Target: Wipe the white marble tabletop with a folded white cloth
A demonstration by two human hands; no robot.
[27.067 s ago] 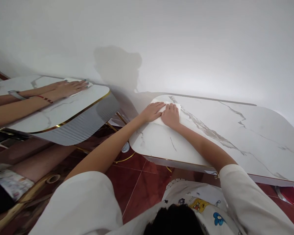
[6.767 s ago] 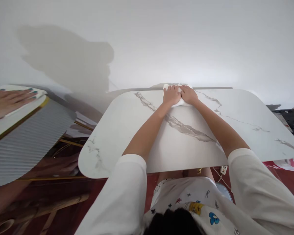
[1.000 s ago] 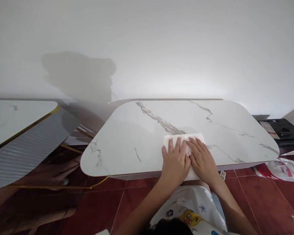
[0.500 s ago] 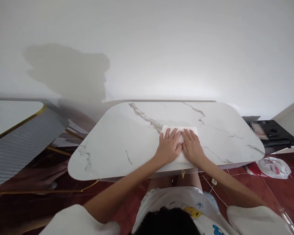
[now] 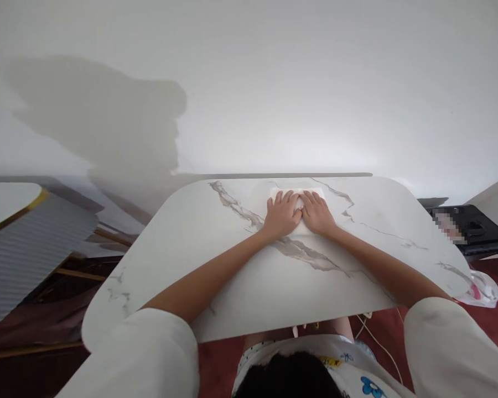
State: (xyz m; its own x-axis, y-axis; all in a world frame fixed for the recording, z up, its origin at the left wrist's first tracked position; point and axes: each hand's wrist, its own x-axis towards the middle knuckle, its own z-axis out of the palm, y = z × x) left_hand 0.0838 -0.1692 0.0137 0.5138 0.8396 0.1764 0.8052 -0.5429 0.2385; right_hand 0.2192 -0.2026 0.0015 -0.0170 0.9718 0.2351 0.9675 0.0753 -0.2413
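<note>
Both palms press down on a white cloth (image 5: 302, 228) lying flat on the white marble-patterned tabletop (image 5: 157, 265). My left hand (image 5: 283, 214) rests on the cloth's left half with its fingers spread and stretched toward the wall. On the right half lies my right hand (image 5: 317, 213), its fingers also extended. The two thumbs nearly meet in the middle. Much of the cloth is hidden under the hands; its far edge shows beyond the fingertips.
A white wall (image 5: 315, 99) stands behind the table. To the left is another table (image 5: 8, 202) with a ribbed side. A black case (image 5: 481, 226) and a white plastic bag (image 5: 485, 290) are at the right. A white cable (image 5: 384, 348) lies on the red floor (image 5: 216, 367).
Both hands have slid the cloth away from me, toward the wall side of the tabletop. The arms are stretched further forward, and the view has shifted a little.
</note>
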